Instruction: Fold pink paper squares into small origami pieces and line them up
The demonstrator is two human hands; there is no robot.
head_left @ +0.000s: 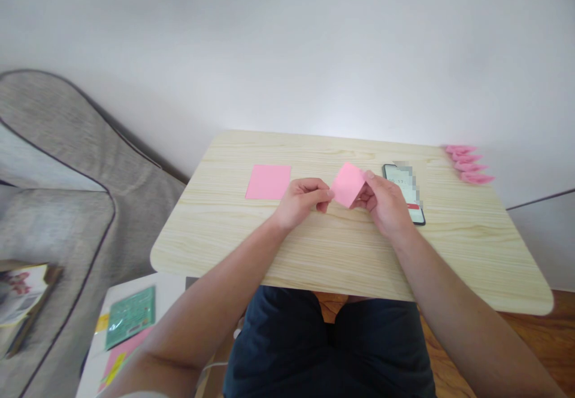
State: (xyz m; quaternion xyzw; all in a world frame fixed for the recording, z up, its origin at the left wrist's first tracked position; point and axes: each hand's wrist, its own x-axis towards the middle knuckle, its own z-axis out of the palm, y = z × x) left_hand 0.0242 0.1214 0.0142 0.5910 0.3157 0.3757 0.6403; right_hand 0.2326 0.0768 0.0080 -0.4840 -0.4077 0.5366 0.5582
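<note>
Between my two hands is a small pink square of paper (pixel 347 185), turned so one corner points toward me and apparently folded. My left hand (pixel 309 199) pinches its left corner between thumb and finger. On the opposite side, my right hand (pixel 381 199) grips the right corner, thumb on top and fingers curled beneath. The paper is held just above the wooden table (pixel 332 260); whether it touches the surface I cannot tell. Left of my left hand, a flat pink sheet (pixel 268 182) lies on the table.
Beside my right hand lies a phone (pixel 415 213) with its screen lit. Several folded pink paper pieces (pixel 469 166) stand in a row at the table's back right corner. At lower left, a white surface holds a green packet (pixel 131 316). A grey sofa (pixel 49 206) is farther left.
</note>
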